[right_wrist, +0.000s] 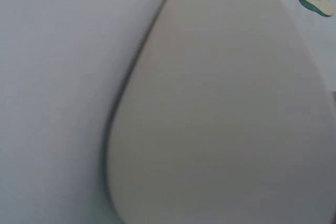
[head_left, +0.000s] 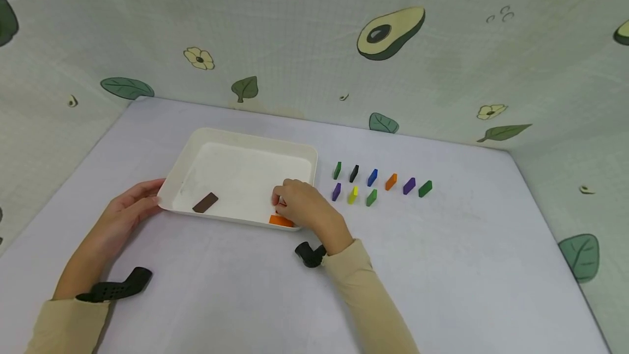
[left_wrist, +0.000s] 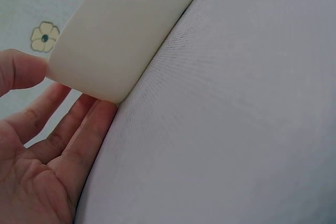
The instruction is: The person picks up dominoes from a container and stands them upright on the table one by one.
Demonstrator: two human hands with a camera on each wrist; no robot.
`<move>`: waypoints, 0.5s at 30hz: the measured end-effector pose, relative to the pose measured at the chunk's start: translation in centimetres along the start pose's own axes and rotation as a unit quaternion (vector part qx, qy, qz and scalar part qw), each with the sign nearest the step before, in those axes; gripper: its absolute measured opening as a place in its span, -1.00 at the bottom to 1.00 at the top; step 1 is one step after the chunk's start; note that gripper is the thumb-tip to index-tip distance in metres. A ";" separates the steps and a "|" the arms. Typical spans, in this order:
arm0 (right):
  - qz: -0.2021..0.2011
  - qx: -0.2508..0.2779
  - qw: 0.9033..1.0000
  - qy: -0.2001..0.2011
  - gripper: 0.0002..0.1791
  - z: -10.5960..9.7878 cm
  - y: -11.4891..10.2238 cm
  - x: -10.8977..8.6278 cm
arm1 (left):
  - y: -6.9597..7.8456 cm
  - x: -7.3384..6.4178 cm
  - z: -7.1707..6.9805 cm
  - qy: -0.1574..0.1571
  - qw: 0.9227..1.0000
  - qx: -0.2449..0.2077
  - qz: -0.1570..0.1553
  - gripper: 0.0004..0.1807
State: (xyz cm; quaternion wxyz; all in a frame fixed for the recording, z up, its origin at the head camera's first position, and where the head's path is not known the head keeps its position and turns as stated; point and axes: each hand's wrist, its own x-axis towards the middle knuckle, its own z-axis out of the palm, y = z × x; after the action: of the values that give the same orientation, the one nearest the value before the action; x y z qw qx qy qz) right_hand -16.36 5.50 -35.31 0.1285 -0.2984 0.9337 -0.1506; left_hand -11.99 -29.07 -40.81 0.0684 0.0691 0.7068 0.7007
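Observation:
My left hand (head_left: 129, 207) holds the left front corner of a shallow white tray (head_left: 238, 222). In the left wrist view, its thumb touches the tray's rim and the other fingers (left_wrist: 86, 129) meet the wall's lower edge. My right hand (head_left: 307, 205) reaches into the right front corner of the tray, fingers bent downward. Beside those fingertips lies an orange block (head_left: 281, 221), and a tiny dark reddish bit shows just above it. Whatever the right fingers may pinch is hidden. A dark brown block (head_left: 205, 202) lies flat near the tray's left front. The right wrist view shows mostly tray wall (right_wrist: 220, 108).
Right of the tray, several small blocks stand on edge in two rows, among them a black block (head_left: 354, 173), a blue block (head_left: 372, 177) and a yellow block (head_left: 352, 195). An avocado-print cloth (head_left: 304, 42) hangs behind the white table (head_left: 221, 294).

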 end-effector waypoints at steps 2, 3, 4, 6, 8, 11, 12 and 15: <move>-0.002 -0.011 1.000 0.011 -0.91 0.1 0.1 0.1 | 0.0 0.0 0.0 -0.001 1.000 -0.001 0.002 -0.60; -0.002 -0.013 1.000 0.012 -0.91 0.2 0.2 0.1 | 0.0 0.0 0.0 -0.002 1.000 -0.004 0.005 -0.60; -0.002 -0.015 1.000 0.010 -0.92 0.2 0.2 0.1 | -0.1 0.0 0.0 -0.003 1.000 -0.005 0.006 -0.60; 0.003 -0.015 1.000 -0.001 -0.91 0.1 0.3 0.0 | -0.1 0.0 0.0 -0.006 1.000 -0.009 0.010 -0.60; 0.007 -0.015 1.000 -0.011 -0.88 0.1 0.3 0.0 | -0.1 0.0 -0.1 -0.008 1.000 -0.012 0.013 -0.60; 0.007 -0.021 1.000 -0.015 -0.86 0.1 0.3 0.1 | -0.1 0.0 -0.1 -0.008 1.000 -0.013 0.015 -0.60; 0.006 -0.023 1.000 -0.013 -0.87 0.1 0.3 0.1 | -0.1 0.0 -0.1 -0.008 1.000 -0.012 0.015 -0.60; 0.006 -0.027 1.000 -0.007 -0.88 0.2 0.3 0.1 | -0.1 0.0 -0.1 -0.006 1.000 -0.011 0.015 -0.60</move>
State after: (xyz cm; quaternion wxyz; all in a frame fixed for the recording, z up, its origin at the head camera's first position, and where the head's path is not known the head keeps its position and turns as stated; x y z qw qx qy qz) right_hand -16.52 5.65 -35.60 0.1278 -0.2972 0.9382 -0.1225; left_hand -12.04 -29.16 -40.91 0.0631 0.0837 0.6977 0.7087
